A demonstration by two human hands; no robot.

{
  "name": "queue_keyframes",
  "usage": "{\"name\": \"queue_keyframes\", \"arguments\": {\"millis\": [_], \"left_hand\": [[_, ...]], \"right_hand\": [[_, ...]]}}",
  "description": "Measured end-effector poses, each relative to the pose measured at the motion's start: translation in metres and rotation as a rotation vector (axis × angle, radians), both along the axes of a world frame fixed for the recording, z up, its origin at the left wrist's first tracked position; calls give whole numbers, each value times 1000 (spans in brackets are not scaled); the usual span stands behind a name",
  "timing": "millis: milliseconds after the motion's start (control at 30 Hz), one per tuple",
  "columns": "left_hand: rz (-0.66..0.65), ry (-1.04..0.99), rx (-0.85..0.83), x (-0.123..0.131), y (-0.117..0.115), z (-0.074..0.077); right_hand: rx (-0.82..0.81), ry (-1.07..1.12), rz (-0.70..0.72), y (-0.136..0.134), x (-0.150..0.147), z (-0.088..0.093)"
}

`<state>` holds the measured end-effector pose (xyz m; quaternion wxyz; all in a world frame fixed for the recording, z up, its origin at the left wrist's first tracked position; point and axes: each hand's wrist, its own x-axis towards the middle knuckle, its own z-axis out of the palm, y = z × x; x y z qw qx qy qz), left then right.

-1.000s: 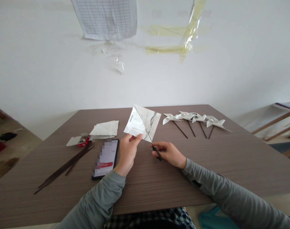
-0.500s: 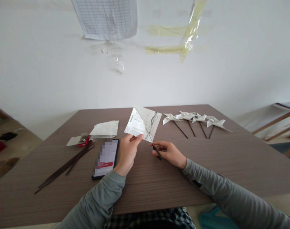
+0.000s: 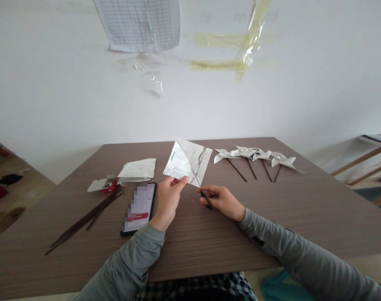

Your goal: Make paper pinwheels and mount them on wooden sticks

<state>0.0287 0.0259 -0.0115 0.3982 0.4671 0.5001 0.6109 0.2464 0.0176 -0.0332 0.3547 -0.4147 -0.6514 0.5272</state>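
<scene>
My left hand (image 3: 168, 200) pinches the lower corner of a printed square of paper (image 3: 187, 162) and holds it upright above the brown table (image 3: 272, 217). My right hand (image 3: 221, 201) is closed on small black-handled scissors (image 3: 201, 190). Their thin blades run up along the paper's diagonal fold, inside the sheet. Both sleeves are grey.
Several finished paper pinwheels on dark sticks (image 3: 256, 159) lie at the back right. A phone (image 3: 139, 207) lies left of my hand, with loose dark sticks (image 3: 86, 217), a small red and white box (image 3: 104, 184) and a stack of paper (image 3: 137, 169) beyond it.
Almost nothing has moved; the paper and scissors shifted very slightly to the right.
</scene>
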Motion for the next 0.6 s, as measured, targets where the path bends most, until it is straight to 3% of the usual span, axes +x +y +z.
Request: {"name": "queue_keyframes", "arguments": {"millis": [600], "left_hand": [[-3, 25, -12, -1, 3, -4]], "right_hand": [[20, 20, 8, -1, -1, -2]]}}
